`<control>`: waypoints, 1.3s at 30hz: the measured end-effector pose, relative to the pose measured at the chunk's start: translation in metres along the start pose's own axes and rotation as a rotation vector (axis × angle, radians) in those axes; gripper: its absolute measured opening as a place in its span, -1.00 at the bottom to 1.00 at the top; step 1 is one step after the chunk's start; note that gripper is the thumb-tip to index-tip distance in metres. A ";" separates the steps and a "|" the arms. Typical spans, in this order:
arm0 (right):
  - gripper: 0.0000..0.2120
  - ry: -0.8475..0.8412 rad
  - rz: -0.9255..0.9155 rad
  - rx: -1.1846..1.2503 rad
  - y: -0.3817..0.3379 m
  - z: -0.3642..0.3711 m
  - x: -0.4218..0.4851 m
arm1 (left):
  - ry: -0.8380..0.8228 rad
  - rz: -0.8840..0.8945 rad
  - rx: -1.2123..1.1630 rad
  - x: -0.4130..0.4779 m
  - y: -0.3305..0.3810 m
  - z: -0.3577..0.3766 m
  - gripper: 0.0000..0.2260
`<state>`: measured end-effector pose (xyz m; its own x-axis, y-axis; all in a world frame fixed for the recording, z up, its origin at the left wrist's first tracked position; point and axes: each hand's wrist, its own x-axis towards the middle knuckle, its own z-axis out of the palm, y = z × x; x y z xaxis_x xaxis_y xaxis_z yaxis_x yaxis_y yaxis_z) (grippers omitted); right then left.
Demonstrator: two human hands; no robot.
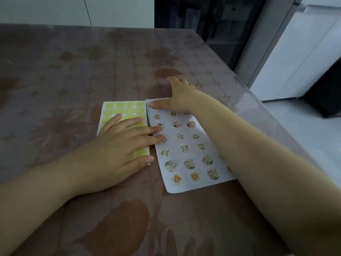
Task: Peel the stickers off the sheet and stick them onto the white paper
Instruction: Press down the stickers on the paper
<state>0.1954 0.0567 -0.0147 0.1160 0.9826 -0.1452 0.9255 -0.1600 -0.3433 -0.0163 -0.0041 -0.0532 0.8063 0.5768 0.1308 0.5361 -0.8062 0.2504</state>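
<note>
1. Left hand [118,145]: flat, palm down, fingers straight and spread over the yellow sticker sheet [123,110]. Two fingertips reach onto the left edge of the white paper [177,187]. It holds nothing.
2. Right hand [180,97]: splayed wide, thumb pressing the paper's far left corner, other fingers on the tablecloth [92,61]. Nothing gripped.
3. The sheet lies just beside the paper, to its left. Rows of round stickers [189,164] sit on the paper.

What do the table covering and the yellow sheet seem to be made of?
The table covering: likely clear, glossy plastic over flower-printed cloth; its see-through edge shines at the right. The yellow sheet: probably thin matte paper backing, lying flat with cut round spots.
</note>
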 end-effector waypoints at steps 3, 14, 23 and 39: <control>-0.09 -0.010 -0.009 0.003 -0.002 0.000 0.000 | 0.043 0.025 0.034 0.000 -0.001 0.002 -0.54; -0.23 -0.007 -0.028 0.001 0.001 0.004 -0.001 | 0.023 0.002 -0.069 -0.001 -0.001 0.003 -0.48; -0.12 -0.025 0.009 -0.004 0.034 -0.020 -0.008 | -0.080 -0.001 -0.008 -0.003 0.003 -0.003 -0.53; -0.33 -0.084 0.065 0.096 0.035 -0.023 -0.006 | 0.041 0.058 0.005 -0.004 0.005 -0.008 -0.47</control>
<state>0.2351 0.0478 -0.0048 0.1402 0.9590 -0.2463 0.8777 -0.2355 -0.4173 -0.0185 -0.0093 -0.0442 0.8253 0.5338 0.1844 0.4899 -0.8391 0.2363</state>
